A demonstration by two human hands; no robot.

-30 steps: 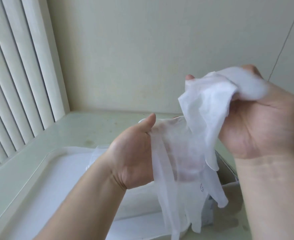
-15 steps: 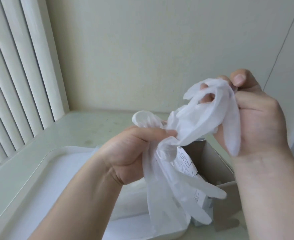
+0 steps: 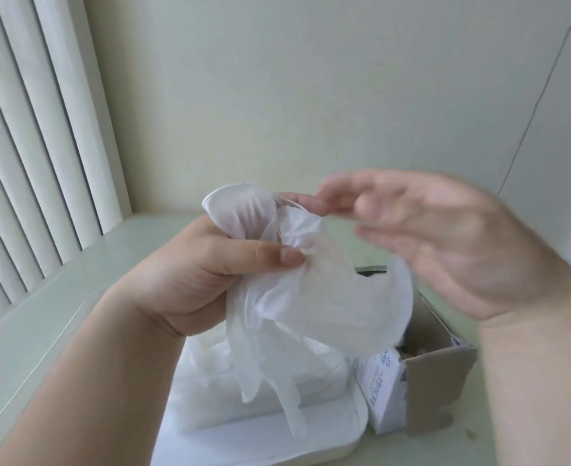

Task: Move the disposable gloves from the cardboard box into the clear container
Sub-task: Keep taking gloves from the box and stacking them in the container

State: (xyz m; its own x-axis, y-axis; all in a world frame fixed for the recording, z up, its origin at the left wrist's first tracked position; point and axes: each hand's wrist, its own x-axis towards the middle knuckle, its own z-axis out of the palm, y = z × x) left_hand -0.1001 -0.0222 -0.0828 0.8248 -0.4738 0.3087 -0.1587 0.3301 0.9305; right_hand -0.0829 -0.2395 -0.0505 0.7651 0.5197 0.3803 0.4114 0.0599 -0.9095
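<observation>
Above the clear container [image 3: 361, 428], L hand [image 3: 190, 274] has fingers clamped on a bunch of gloves [image 3: 297, 297]; R hand [image 3: 445, 240] is blurred, fingers spread, holding nothing. Cardboard box [image 3: 439, 375] sits beside it. Transfer step; next, prob. lower and release.

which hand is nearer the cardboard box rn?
Right. The right hand hovers open and blurred above the cardboard box at the table's right. The left hand sits further left, clutching the gloves over the clear container.
</observation>
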